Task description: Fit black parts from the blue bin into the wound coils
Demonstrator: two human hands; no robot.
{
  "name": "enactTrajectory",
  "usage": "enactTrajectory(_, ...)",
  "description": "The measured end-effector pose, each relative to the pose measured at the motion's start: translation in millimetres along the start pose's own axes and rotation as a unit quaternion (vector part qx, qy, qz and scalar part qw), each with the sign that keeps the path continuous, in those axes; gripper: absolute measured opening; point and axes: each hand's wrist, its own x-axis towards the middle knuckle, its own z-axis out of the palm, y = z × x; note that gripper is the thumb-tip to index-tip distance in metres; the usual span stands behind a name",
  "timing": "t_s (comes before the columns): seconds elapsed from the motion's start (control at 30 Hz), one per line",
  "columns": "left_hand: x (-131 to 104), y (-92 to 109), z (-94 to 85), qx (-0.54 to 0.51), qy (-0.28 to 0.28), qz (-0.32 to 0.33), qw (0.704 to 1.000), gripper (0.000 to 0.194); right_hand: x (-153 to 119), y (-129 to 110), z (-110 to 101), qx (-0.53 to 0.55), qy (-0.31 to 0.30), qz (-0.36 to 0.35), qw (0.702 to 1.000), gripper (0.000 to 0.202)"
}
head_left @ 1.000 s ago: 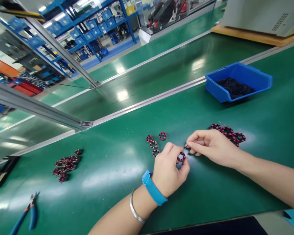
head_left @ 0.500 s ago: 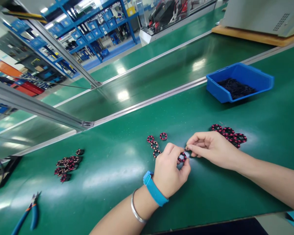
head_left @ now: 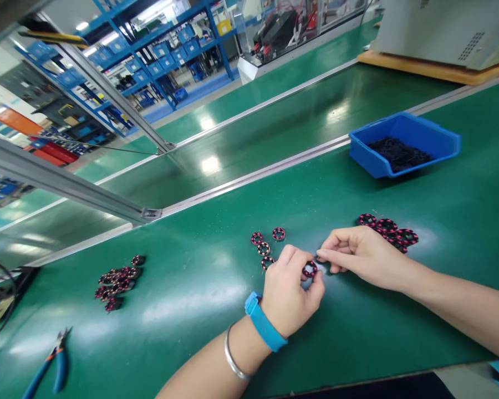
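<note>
My left hand (head_left: pixel 291 288), with a blue strap and a silver bangle at the wrist, grips a black ring with pink marks (head_left: pixel 310 269) between thumb and fingers. Just right of it, my right hand (head_left: pixel 353 255) has thumb and fingertips pinched together; a tiny dark bit shows at the tips, too small to name. Several similar loose rings (head_left: pixel 278 234) lie behind my left hand. More rings (head_left: pixel 386 226) are grouped behind my right hand.
A blue bin (head_left: pixel 405 145) of thin black pieces stands at the back right. Far left lie a heap of rings (head_left: pixel 115 281) and blue-handled pliers (head_left: pixel 55 360). A metal frame post (head_left: pixel 66 177) rises at the left; a grey machine (head_left: pixel 441 33) stands behind.
The whole view has shifted slightly. Both hands keep nearly the same pose, with the right fingertips still close to the held ring.
</note>
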Motion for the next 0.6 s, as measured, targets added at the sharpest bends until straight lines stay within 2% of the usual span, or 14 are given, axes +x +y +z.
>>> enactTrajectory(0.13,0,1,-0.3,-0.004,0.002,0.001,1.000,0.009,-1,0,0,-0.010,0.007,-0.017,1.000,0.046)
enactTrajectory(0.33,0,0,0.6,-0.008,-0.003,0.001,1.000,0.011,0,5,2,-0.028,-0.028,-0.022,0.999,0.038)
enactTrajectory(0.47,-2,-1,1.5,0.004,0.001,-0.009,1.000,0.016,-2,6,-2,-0.105,-0.043,-0.062,0.992,0.033)
enactTrajectory(0.6,-3,0,2.3,0.009,0.004,-0.015,1.000,0.024,-7,4,-8,-0.193,-0.005,-0.138,0.971,0.031)
